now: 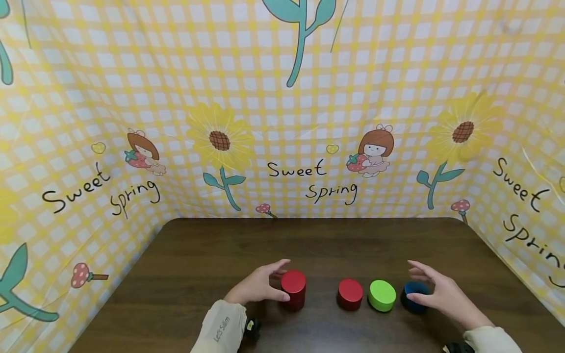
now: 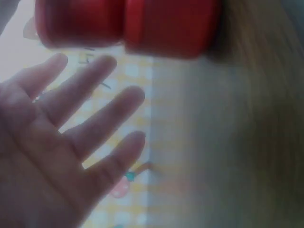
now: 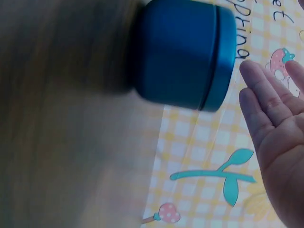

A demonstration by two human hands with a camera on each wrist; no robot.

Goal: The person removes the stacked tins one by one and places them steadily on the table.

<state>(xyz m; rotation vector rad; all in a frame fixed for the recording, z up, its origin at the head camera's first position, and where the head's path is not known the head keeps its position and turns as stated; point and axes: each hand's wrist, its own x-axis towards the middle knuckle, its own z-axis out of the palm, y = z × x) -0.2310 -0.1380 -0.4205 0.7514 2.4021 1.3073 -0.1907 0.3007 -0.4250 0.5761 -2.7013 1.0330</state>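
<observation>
Two red round tins (image 1: 293, 294) stand one on top of the other, left of the table's middle. My left hand (image 1: 257, 285) is at their left side, thumb in front and fingers behind. In the left wrist view its spread fingers (image 2: 107, 111) stand apart from the red tins (image 2: 166, 26). At the right is a blue round tin (image 1: 414, 305) with a lid. Beside it my right hand (image 1: 448, 298) has its thumb in front and fingers stretched past it. The right wrist view shows a gap between these fingers (image 3: 261, 99) and the blue tin (image 3: 180, 54).
Between the hands, a single red tin (image 1: 350, 295) and a bright green tin (image 1: 382, 295) stand in a row with the blue one. All rest on a dark brown wooden table (image 1: 309, 240). A yellow checked cloth (image 1: 300, 127) with printed flowers surrounds the table's back and sides.
</observation>
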